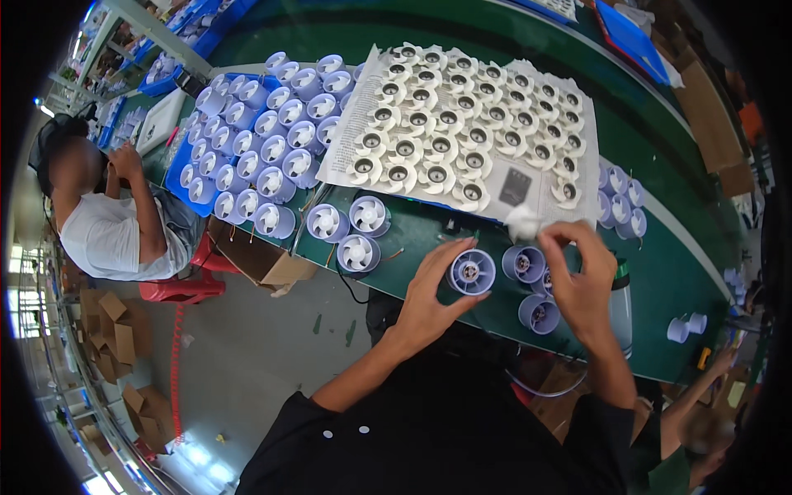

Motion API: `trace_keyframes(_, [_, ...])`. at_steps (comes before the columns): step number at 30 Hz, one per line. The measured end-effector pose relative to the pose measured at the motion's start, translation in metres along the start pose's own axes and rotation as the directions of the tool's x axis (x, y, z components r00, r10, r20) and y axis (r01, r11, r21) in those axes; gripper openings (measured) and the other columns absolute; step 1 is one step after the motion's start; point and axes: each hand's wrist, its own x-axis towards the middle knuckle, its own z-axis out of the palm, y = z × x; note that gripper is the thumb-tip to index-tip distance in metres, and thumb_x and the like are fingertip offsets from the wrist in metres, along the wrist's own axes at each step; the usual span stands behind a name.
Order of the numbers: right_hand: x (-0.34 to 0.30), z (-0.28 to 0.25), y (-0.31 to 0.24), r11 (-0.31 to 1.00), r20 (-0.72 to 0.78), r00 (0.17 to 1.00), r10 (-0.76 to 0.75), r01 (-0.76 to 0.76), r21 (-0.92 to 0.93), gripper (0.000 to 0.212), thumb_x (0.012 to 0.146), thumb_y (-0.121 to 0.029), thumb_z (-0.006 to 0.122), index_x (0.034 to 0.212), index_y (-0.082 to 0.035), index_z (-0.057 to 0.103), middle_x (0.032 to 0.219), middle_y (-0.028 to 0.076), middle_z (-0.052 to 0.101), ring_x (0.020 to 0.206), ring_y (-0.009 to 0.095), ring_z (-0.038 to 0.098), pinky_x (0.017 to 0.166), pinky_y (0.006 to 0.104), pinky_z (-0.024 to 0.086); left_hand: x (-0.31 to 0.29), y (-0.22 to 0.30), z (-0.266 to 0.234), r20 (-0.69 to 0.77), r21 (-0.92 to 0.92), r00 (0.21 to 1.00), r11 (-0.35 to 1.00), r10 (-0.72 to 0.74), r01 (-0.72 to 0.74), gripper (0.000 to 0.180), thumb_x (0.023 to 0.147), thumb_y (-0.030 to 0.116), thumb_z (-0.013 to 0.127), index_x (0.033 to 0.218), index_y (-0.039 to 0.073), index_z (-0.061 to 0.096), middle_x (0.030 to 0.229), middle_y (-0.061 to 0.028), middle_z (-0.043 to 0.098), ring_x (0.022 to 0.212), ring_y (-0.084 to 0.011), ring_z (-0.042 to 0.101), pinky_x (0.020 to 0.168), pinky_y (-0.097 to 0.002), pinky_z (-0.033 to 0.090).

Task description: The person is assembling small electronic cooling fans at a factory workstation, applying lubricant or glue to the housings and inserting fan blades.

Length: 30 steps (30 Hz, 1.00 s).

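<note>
My left hand (426, 304) curls its thumb and fingers around a round lavender fan housing (472, 273), its open end facing up and its motor core visible inside. Pinched at the fingertips of my right hand (581, 279) is a white fan impeller (522, 223), smeared by motion, above and to the right of that housing. Below it, beside my right hand, several housings without blades (539, 314) stand close together; my hand partly hides one. To the left of my left hand stand three housings with white blades (358, 252).
White impellers lie in rows on a newspaper-covered tray (528, 198) bearing a dark grey rectangle (516, 186). Bladed housings fill a blue tray (177, 176) at left. A bottle (620, 318) stands right of my right hand. One co-worker (124, 206) sits left, another (701, 437) lower right.
</note>
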Motion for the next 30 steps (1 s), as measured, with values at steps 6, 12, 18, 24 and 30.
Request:
trace_keyframes(6, [-0.058,0.024,0.01,0.66,0.36,0.834,0.418,-0.551,0.511,0.008,0.089,-0.007,0.065,0.091,0.0,0.06,0.073,-0.002,0.056,0.066,0.005,0.049,0.061,0.0214,0.042,0.002,0.016,0.007,0.132,0.142,0.981,0.976,0.144,-0.162,0.065,0.067,0.003,0.077,0.127,0.007,0.052,0.131,-0.0116,0.054,0.126,-0.0318,0.047,0.106,-0.041,0.034])
trace_keyframes(12, [-0.07,0.015,0.01,0.612,0.357,0.844,0.399,-0.535,0.582,0.006,0.09,-0.004,0.062,0.091,0.001,0.06,0.071,-0.002,0.055,0.065,0.004,0.048,0.059,0.0205,0.04,-0.011,0.019,0.021,0.211,0.098,0.963,0.976,0.17,-0.194,0.068,0.066,-0.004,0.074,0.128,0.006,0.05,0.135,-0.0122,0.052,0.132,-0.0321,0.042,0.108,-0.0413,0.032])
trace_keyframes(18, [-0.074,0.001,-0.004,0.67,0.331,0.845,0.421,-0.535,0.514,0.008,0.087,-0.006,0.065,0.092,0.0,0.06,0.071,-0.001,0.057,0.06,0.003,0.043,0.053,0.0206,0.035,-0.022,0.026,0.023,0.175,0.156,0.97,0.968,0.167,-0.195,0.064,0.069,-0.003,0.073,0.127,0.004,0.048,0.135,-0.0152,0.052,0.133,-0.0335,0.042,0.11,-0.0406,0.032])
trace_keyframes(24, [-0.077,-0.011,-0.015,0.876,0.154,0.965,0.213,-0.258,0.408,0.011,0.084,-0.006,0.067,0.079,0.002,0.063,0.065,0.008,0.059,0.051,0.013,0.047,0.049,0.0282,0.037,-0.028,0.029,0.023,0.148,0.088,0.988,0.994,0.053,-0.067,0.064,0.069,0.002,0.077,0.127,0.004,0.049,0.133,-0.0144,0.054,0.128,-0.0304,0.048,0.108,-0.039,0.035])
trace_keyframes(30, [-0.063,-0.03,-0.026,0.977,0.218,0.96,0.177,-0.198,0.08,0.025,0.088,-0.009,0.062,0.067,0.004,0.058,0.055,0.013,0.052,0.046,0.025,0.048,0.047,0.0343,0.036,-0.023,0.021,0.026,0.176,0.129,0.984,0.991,0.015,-0.038,0.063,0.069,0.003,0.078,0.126,0.005,0.051,0.129,-0.0123,0.056,0.12,-0.0294,0.053,0.103,-0.0383,0.04])
